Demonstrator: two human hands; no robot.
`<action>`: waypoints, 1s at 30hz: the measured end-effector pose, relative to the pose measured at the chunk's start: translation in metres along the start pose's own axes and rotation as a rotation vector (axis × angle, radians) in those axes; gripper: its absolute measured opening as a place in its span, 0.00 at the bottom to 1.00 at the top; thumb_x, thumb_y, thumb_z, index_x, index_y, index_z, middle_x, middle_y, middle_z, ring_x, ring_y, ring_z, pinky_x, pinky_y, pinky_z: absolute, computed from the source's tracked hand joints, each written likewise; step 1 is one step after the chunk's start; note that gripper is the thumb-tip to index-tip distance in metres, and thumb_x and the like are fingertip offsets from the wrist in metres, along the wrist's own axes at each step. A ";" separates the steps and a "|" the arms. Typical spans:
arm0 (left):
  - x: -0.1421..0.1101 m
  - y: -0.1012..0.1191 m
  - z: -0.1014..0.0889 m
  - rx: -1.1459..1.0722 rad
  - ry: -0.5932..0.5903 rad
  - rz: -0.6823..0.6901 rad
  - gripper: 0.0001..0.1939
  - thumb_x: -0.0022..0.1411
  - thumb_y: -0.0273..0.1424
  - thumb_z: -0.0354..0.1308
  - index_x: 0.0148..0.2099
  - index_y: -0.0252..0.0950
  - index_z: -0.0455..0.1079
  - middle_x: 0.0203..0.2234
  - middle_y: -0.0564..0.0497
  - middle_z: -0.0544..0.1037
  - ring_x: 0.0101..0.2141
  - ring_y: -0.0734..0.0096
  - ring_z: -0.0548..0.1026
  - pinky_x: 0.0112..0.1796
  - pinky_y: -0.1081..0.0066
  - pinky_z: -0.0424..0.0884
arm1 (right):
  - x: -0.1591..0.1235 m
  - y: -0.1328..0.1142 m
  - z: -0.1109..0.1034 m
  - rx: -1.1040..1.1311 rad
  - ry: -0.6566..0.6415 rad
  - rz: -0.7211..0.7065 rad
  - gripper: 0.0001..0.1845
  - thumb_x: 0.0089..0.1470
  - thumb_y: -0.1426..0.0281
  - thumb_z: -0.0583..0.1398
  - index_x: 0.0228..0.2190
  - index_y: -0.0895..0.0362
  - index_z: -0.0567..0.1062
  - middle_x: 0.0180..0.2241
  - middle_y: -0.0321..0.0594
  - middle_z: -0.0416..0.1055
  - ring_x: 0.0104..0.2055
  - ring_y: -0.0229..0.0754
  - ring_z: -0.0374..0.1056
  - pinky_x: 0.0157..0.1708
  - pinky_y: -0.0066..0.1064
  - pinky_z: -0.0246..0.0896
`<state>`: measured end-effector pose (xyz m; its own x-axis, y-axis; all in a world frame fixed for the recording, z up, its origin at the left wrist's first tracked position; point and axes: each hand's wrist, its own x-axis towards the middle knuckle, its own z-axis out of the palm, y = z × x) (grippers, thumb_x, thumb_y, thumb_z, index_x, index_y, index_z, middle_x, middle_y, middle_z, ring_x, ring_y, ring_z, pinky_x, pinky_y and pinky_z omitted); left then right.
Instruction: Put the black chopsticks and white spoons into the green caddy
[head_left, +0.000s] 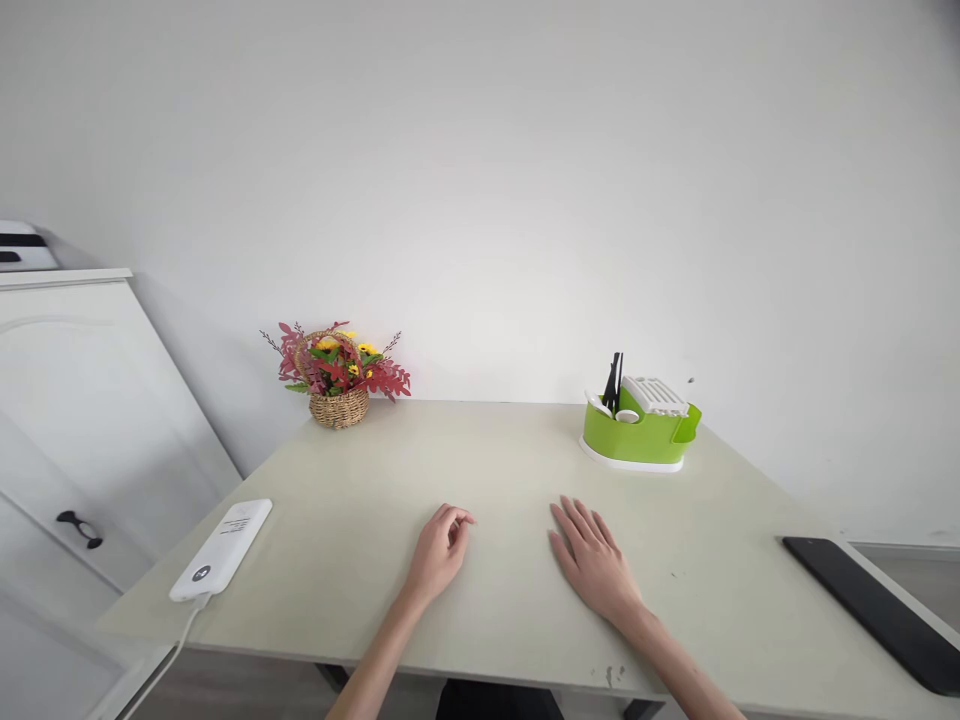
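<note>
- Left hand [439,550]: resting on its edge, fingers curling loosely toward the thumb, a small shadowed gap showing between them.
- Right hand [594,562]: lying palm down, its fingers spreading a little and its thumb standing apart.
- Both hands are resting on a pale grey-green, smooth, straight-edged tabletop [480,620], well apart from each other. Dark worn marks [609,676] are showing near its front edge, beside the right forearm.
- Beyond the right hand, apart from its fingertips: a bright green, round-ended plastic caddy [634,440] is standing upright on a white rimmed base [634,466]. Slim black utensils [610,393] are rising from its left end beside glossy white spoon-like pieces [628,416]; a white slotted rack [656,395] is covering part of the top.
- Far left of the tabletop: a tan woven basket [340,410] with an arched handle is holding lobed red leaves [386,380] and yellow flowers [328,343].
- Near left: a white, round-cornered slab-shaped device [225,550] is lying flat, bearing small print and a dark round spot. A thin white cable [180,640] is trailing from its near end over the edge.
- Right edge: a long, flat black slab [870,602] with rounded corners is lying slantwise.
- Farther left: a white panelled cabinet [82,400] with a dark curved handle [79,530] is supporting a white-and-black object [22,247], partly cut off.
- Behind everything, a plain pale grey wall [495,170] is rising.
</note>
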<state>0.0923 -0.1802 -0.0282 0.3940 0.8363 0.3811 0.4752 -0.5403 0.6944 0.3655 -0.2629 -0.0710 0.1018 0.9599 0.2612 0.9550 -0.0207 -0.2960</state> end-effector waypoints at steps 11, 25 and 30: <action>-0.001 -0.004 0.002 -0.015 0.009 0.001 0.12 0.71 0.31 0.48 0.43 0.39 0.74 0.36 0.49 0.76 0.30 0.70 0.72 0.35 0.69 0.67 | 0.000 0.003 0.004 -0.009 0.011 -0.008 0.34 0.71 0.53 0.43 0.69 0.56 0.63 0.72 0.40 0.51 0.75 0.47 0.45 0.73 0.47 0.38; -0.003 -0.003 0.003 -0.032 0.012 -0.011 0.12 0.71 0.33 0.49 0.42 0.39 0.74 0.37 0.49 0.75 0.31 0.71 0.72 0.34 0.70 0.68 | -0.001 0.002 0.003 -0.047 -0.023 0.010 0.35 0.71 0.53 0.43 0.69 0.56 0.61 0.73 0.38 0.49 0.75 0.46 0.44 0.74 0.46 0.37; -0.003 -0.003 0.002 -0.019 0.021 -0.010 0.12 0.72 0.33 0.48 0.42 0.39 0.74 0.38 0.48 0.76 0.30 0.71 0.72 0.35 0.69 0.69 | -0.002 0.001 0.001 -0.035 -0.019 0.007 0.35 0.71 0.52 0.44 0.69 0.55 0.62 0.73 0.39 0.50 0.75 0.47 0.44 0.73 0.46 0.38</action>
<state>0.0915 -0.1813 -0.0328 0.3729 0.8436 0.3863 0.4637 -0.5300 0.7100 0.3657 -0.2646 -0.0729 0.1037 0.9648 0.2416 0.9635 -0.0372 -0.2653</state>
